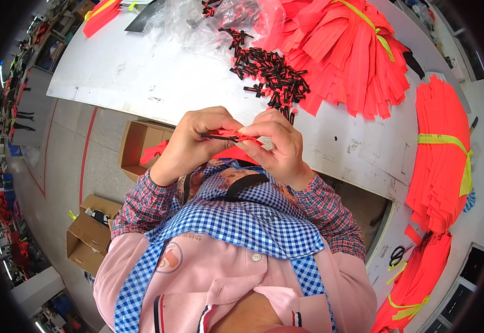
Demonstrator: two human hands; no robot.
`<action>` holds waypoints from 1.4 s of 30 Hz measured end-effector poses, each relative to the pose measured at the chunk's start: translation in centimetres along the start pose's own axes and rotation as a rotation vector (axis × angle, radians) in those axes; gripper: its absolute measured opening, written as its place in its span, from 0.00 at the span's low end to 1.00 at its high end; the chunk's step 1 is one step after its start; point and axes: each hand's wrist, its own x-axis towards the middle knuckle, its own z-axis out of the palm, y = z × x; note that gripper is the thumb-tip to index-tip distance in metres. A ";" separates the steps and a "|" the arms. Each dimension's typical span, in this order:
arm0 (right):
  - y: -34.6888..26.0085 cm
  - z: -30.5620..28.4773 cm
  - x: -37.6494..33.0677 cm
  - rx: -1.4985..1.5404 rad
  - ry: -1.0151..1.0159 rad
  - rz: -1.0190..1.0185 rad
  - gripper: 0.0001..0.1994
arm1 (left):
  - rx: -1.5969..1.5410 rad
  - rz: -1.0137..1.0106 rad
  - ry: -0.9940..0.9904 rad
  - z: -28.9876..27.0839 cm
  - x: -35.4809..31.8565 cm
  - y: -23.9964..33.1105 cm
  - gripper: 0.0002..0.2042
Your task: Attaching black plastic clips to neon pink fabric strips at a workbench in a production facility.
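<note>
Close in front of my chest, both hands pinch a neon-red fabric strip (232, 134) that has a narrow black piece (214, 136) lying along it. My left hand (189, 139) closes on the strip's left part, near the black piece. Fingertips of my right hand (281, 145) press together on its right part, almost touching the left fingers. More red fabric (235, 153) hangs below the hands. How the black piece joins the strip is partly hidden by my fingers. Beyond my hands, a heap of small black-and-red pieces (270, 75) lies on the white table (114, 72).
A large red strip bundle (342, 61) and a clear plastic bag (197, 28) lie at the back. Another tied bundle (439, 155) and scissors (398, 254) are at the right. Cardboard boxes (89, 236) stand on the floor at the left.
</note>
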 end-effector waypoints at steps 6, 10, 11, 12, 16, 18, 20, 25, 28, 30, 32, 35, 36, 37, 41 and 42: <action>0.0 0.0 -0.1 0.074 0.001 0.060 0.08 | -0.105 -0.107 -0.019 0.0 0.2 0.1 0.07; 0.4 0.7 0.0 0.169 0.014 0.105 0.07 | 0.000 -0.092 -0.019 -0.2 0.2 0.1 0.07; 0.3 0.8 0.2 0.178 0.008 0.096 0.07 | -0.079 -0.095 0.013 -0.2 0.0 -0.5 0.07; 0.2 0.8 0.5 0.186 0.020 0.138 0.07 | -0.156 -0.097 0.049 -0.2 -0.2 -0.9 0.07; 0.3 0.6 1.3 0.145 -0.009 0.225 0.06 | -0.052 -0.041 0.051 -1.3 0.0 0.0 0.08; 0.6 0.2 0.7 0.117 0.010 0.271 0.04 | -0.009 0.052 0.046 -1.6 0.1 0.4 0.09; 0.2 0.2 0.0 0.218 0.072 0.335 0.10 | -0.017 0.135 0.063 -1.3 -0.4 0.6 0.10; -0.2 2.0 0.5 0.558 -0.010 0.440 0.13 | 0.048 0.178 0.139 -1.4 -2.1 0.7 0.15; -1.6 4.0 1.8 0.572 0.005 0.504 0.11 | -0.040 0.224 0.259 -1.8 -3.1 0.5 0.16; -2.0 4.7 3.3 0.560 0.095 0.544 0.12 | -0.220 0.185 0.255 -1.5 -4.3 0.9 0.15; -3.1 5.1 6.0 0.546 0.192 0.583 0.15 | -0.220 0.121 0.230 -1.4 -5.2 0.3 0.14; -3.9 2.9 11.5 0.599 0.561 0.711 0.30 | -0.153 -0.005 0.092 -0.8 -6.6 -0.6 0.14; -4.3 1.7 12.6 0.667 0.542 0.682 0.32 | -0.120 0.027 0.124 -0.6 -7.2 -0.7 0.13; -4.3 0.9 13.5 0.751 0.517 0.666 0.33 | -0.081 0.042 0.164 -0.7 -7.6 -0.6 0.13; 0.8 4.0 10.7 0.556 -0.173 0.206 0.37 | -0.203 0.294 0.423 -3.9 -7.1 3.0 0.13; -2.0 7.1 9.7 1.154 -0.078 0.588 0.38 | -0.081 0.338 0.563 -5.2 -7.0 3.5 0.13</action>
